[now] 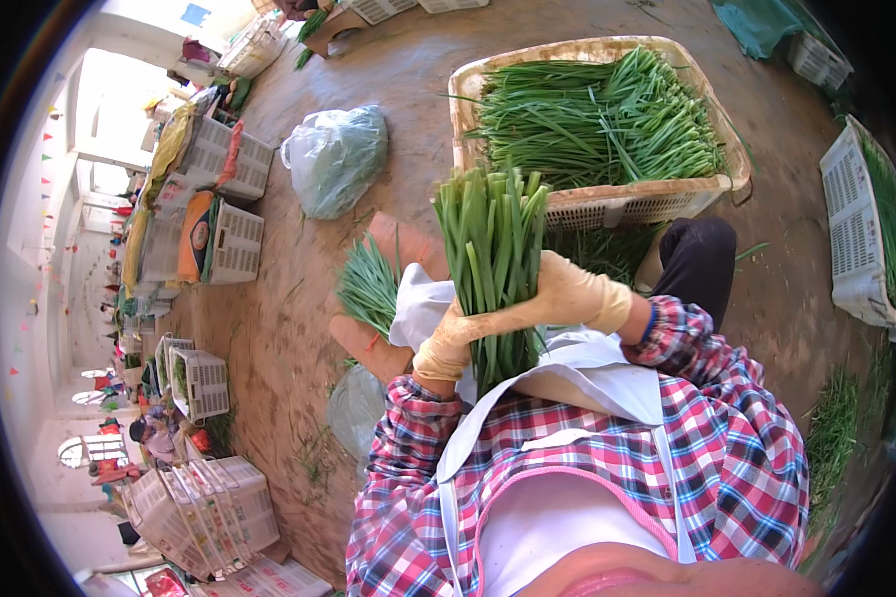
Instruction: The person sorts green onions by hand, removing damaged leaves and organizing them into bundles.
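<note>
A thick bunch of green garlic chives (493, 234) stands upright in front of my chest, cut ends at the top. My left hand (442, 348), in a pale yellow glove, is closed round its lower left side. From the right, my right hand (572, 294), gloved alike, wraps it, with the thumb or fingers reaching across the front toward the left hand. My palms and some fingertips are hidden. Beside my left wrist, another heap of chives (368, 289) lies on a brown board (408, 246). Ahead, a cream plastic crate (622, 206) holds many chives (587, 114) laid flat.
A tied clear plastic bag (336, 164) sits on the brown floor ahead left. Stacked white crates (234, 204) stand at the left, more crates (209, 512) at lower left. On the right are a white crate (856, 229) with greens and loose leaves (834, 423). Another person (159, 433) is far left.
</note>
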Motion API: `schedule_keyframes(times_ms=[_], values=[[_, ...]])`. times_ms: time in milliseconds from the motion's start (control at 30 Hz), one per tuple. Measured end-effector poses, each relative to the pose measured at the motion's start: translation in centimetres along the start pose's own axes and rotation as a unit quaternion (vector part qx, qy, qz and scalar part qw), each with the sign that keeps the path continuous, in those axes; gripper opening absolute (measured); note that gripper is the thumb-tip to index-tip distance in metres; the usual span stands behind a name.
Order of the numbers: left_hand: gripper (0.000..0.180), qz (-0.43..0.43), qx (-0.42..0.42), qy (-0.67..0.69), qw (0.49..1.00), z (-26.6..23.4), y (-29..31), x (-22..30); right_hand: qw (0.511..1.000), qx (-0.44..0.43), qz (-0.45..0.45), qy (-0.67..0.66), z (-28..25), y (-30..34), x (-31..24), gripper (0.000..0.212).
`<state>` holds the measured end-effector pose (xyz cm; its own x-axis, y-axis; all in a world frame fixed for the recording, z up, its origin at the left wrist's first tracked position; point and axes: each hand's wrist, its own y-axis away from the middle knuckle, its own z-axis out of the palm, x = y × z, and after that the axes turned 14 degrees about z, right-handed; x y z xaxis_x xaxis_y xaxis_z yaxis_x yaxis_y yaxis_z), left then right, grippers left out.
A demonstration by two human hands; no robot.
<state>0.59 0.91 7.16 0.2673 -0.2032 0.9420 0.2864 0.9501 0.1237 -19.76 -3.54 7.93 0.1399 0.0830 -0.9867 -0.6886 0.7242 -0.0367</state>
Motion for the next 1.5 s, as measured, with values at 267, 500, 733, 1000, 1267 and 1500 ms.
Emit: schedule_keyframes(times_ms=[267, 500, 733, 1000, 1267, 1500], values=[[0.063, -0.041, -0.061, 0.032, 0.997, 1.3, 2.4, -1.0, 0.997, 0.032, -0.071, 0.001, 0.6, 0.1, 2.0, 0.030], [0.060, -0.018, -0.035, 0.248, 0.968, 1.8, 2.8, 1.4, 0.987, 0.011, -0.119, 0.105, -1.1, 0.3, 0.7, 0.037], [0.038, -0.021, -0.072, 0.117, 0.990, -2.9, 4.7, 0.1, 0.973, 0.210, -0.088, -0.029, -8.6, 1.0, 1.0, 0.029], [0.034, -0.002, -0.145, 0.058, 0.988, -3.5, 4.9, -0.5, 0.971, 0.091, -0.188, 0.117, -5.0, 0.1, -1.3, 0.025], [0.039, 0.000, -0.140, 0.015, 0.990, -1.9, 4.6, -0.2, 0.963, 0.098, -0.241, 0.073, -5.6, 1.6, -2.2, 0.010], [0.049, -0.003, -0.075, 0.038, 0.996, -2.6, 6.0, -0.4, 0.961, 0.144, -0.206, -0.117, -12.8, 5.3, -4.1, 0.031]])
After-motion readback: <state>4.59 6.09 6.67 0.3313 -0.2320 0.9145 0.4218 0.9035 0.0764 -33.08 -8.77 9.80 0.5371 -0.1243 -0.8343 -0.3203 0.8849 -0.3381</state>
